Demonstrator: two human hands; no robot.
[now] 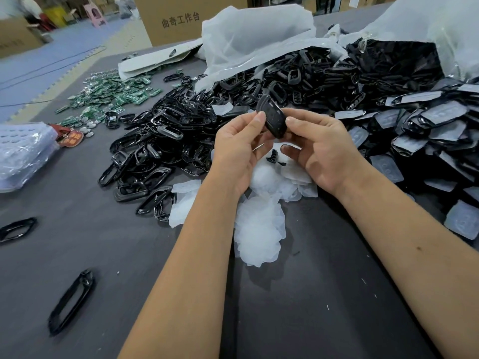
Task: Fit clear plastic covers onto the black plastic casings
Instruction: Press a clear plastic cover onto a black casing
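Both hands hold one black casing (272,119) above the grey table (103,242): left hand (237,149) pinches its left edge, right hand (320,149) grips its right side. Clear covers (259,229) lie heaped beneath; loose black casings (160,141) are piled to the left.

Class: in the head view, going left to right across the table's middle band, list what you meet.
Clear plastic trays → green circuit boards → black frames pile → left hand → black casing → right hand → covered casings pile.
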